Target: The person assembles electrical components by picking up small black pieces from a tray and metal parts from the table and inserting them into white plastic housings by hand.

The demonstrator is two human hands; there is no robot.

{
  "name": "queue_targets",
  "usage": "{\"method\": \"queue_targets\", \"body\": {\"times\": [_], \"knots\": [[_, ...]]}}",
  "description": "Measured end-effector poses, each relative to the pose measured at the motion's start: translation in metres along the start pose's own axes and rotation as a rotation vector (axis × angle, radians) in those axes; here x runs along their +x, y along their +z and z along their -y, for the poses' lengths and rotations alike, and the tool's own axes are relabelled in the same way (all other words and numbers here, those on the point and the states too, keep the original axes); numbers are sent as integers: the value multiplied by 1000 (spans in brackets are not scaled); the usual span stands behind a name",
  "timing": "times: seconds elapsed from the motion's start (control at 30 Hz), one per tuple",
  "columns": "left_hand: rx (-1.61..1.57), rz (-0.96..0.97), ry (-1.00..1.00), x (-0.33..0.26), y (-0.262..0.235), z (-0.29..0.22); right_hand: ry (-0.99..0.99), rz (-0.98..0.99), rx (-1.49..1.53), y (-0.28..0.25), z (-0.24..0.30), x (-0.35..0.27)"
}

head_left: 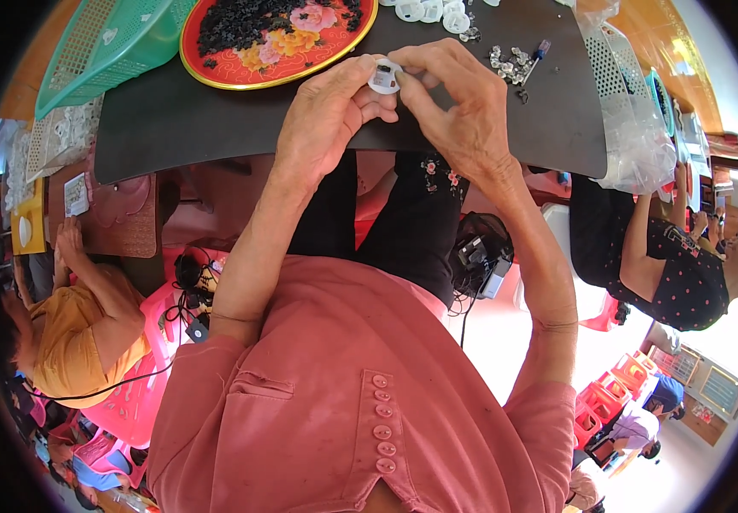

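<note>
While both forearms rise from the lower edge of the head view, the left hand (328,115) and the right hand (454,107) meet over the near part of a dark table (215,120) and share one small white ring (383,77). The left thumb and forefinger pinch the ring from its left side, the other left fingers curled under it; the right fingertips press against its right edge, so the part sits between the two hands, just above the tabletop and a little short of a red tray (206,64). That tray, painted with flowers, carries a heap of small black pieces (241,21). To its left a green basket (104,43) leans over the table's corner. Beyond the hands more white rings (429,10) lie at the far edge, and right of them a scatter of small clear parts (505,61) with a little screwdriver (533,58) beside them. A clear plastic bag (638,128) hangs at the table's right end. The person wears a pink shirt (343,410). At the left another person in orange (78,333) sits at a brown table; at the right a person in a dotted black top (685,282) sits near by.
</note>
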State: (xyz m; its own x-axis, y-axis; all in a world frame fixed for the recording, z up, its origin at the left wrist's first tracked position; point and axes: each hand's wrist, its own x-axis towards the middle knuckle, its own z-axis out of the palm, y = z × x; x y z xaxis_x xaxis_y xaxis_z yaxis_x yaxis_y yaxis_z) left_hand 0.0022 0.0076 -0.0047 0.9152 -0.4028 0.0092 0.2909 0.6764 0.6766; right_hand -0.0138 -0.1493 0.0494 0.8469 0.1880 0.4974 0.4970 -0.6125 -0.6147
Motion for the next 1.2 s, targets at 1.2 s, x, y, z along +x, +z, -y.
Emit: {"method": "queue_targets", "body": {"times": [1.2], "knots": [[102,26,2,-3,14,5,-135,-52,-12,-4,-14,-22]]}}
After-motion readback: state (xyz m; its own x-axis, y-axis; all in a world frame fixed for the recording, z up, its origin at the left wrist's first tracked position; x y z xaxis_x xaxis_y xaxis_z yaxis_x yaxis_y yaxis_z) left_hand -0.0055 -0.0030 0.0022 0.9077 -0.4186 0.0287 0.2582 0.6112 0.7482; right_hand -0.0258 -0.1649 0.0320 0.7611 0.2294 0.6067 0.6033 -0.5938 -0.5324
